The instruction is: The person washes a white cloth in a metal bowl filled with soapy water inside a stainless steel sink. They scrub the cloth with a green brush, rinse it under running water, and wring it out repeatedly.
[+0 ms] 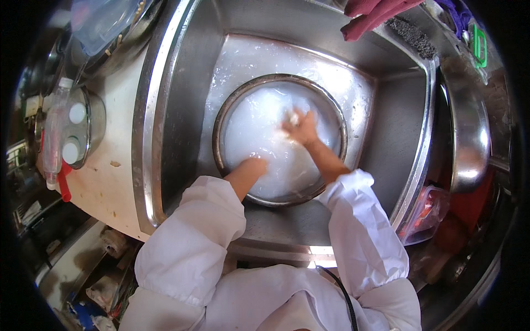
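Note:
A round metal basin [217, 138] stands in a stainless steel sink [400, 110], filled with cloudy, whitish water [245, 121]. My left hand [258, 165] is dipped into the water near the basin's near left side; its fingers are hidden under the surface. Over the right part of the basin, my right hand [301, 128] is at the water's surface, blurred by motion. Something small and pale shows at its fingers, too smeared to name. White sleeves cover both my forearms, leaving the wrists bare.
Left of the sink, a pale counter [113, 171] bears a metal pot [96, 127] with bottles by it. Red cloths [381, 14] and a dark scouring pad [411, 37] lie on the far rim. A large metal bowl [469, 127] stands at the right.

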Demonstrator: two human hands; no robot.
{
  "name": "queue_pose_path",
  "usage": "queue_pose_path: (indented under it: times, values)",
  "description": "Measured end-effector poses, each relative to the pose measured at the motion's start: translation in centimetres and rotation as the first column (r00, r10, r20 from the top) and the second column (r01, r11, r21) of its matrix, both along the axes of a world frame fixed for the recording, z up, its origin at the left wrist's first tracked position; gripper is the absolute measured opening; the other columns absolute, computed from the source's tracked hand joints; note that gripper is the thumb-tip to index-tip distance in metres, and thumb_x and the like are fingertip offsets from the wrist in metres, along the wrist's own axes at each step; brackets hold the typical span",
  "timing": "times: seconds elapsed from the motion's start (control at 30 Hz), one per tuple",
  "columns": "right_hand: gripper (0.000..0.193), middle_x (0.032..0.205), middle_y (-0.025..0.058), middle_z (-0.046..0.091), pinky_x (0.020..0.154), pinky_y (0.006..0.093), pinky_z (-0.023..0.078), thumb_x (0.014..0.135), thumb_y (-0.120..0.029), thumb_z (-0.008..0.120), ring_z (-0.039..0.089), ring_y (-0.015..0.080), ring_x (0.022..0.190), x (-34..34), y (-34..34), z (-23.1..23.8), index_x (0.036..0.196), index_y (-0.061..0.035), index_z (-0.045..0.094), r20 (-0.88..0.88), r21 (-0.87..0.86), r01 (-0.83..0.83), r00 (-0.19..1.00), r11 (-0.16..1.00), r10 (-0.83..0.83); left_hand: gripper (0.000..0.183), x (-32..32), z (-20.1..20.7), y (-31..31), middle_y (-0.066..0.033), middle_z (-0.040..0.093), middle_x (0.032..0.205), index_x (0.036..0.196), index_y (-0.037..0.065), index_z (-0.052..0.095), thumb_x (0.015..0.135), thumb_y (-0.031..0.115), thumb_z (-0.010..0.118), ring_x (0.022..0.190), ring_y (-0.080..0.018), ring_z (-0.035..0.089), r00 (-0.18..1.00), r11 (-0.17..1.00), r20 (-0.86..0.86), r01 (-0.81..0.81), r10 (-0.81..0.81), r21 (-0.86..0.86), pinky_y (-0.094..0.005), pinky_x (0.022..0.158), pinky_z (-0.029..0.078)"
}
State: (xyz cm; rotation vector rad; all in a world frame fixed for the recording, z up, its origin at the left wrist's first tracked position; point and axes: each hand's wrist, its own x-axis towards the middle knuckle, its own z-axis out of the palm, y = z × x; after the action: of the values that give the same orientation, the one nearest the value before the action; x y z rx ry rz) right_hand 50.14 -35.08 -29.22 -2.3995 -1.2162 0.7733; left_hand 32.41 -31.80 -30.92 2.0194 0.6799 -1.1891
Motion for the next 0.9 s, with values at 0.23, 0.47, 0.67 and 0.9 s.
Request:
queue_pose_path:
  times: [0.23, 0.47, 0.67, 0.9]
  values:
    - [0.017, 0.094, 0.0139, 0.053, 0.078, 0.0448, 0.037, 0.063, -0.024, 0.065, 0.047, 0.0349, 0.087, -10.2, -5.2, 0.7, 0.074, -0.0122, 0.061, 0.042, 0.489, 0.017, 0.998, 0.872, -0.043, 0.064, -1.3, -7.0, -1.4, -0.0121, 0.049, 0.122, 0.125, 0.012, 0.044, 0.075, 0.050, 0.053, 0.112, -0.0274, 0.047, 0.986, 0.999, 0.162, -0.044, 0.040, 0.017, -0.0380, 0.093, 0.038]
    - [0.014, 0.084, 0.0181, 0.058, 0.068, 0.0416, 0.043, 0.069, -0.021, 0.056, 0.055, 0.0353, 0.080, -8.9, -1.3, -2.2, 0.068, -0.0073, 0.058, -0.059, -0.170, 0.033, 0.997, 0.985, -0.044, 0.064, -1.3, -5.5, -1.2, -0.0110, 0.049, 0.122, 0.125, 0.012, 0.044, 0.075, 0.051, 0.052, 0.113, -0.0265, 0.047, 0.971, 0.997, 0.229, -0.080, 0.076, 0.010, -0.0380, 0.093, 0.037]
    - [0.015, 0.080, 0.0166, 0.061, 0.068, 0.0414, 0.045, 0.073, -0.019, 0.053, 0.058, 0.0321, 0.080, -5.3, 2.1, -5.5, 0.072, -0.0056, 0.060, -0.139, -0.291, -0.308, 0.950, 0.906, 0.279, 0.057, 1.7, 1.4, 0.5, -0.0111, 0.053, 0.118, 0.117, 0.011, 0.053, 0.070, 0.044, 0.058, 0.110, -0.0225, 0.049, 0.998, 1.000, -0.059, 0.010, -0.011, -0.006, -0.0381, 0.091, 0.039]
    - [0.013, 0.070, 0.0075, 0.054, 0.061, 0.0321, 0.046, 0.067, -0.005, 0.059, 0.055, 0.0210, 0.065, -2.6, -0.2, 4.3, 0.079, -0.0010, 0.056, -0.924, -0.121, 0.739, 0.160, 0.663, -0.347, 0.067, -2.5, 0.6, 4.7, -0.0204, 0.053, 0.112, 0.123, 0.010, 0.045, 0.066, 0.041, 0.062, 0.105, -0.0373, 0.050, 0.530, 0.387, -0.071, -0.698, 0.845, -0.603, -0.0483, 0.085, 0.041]
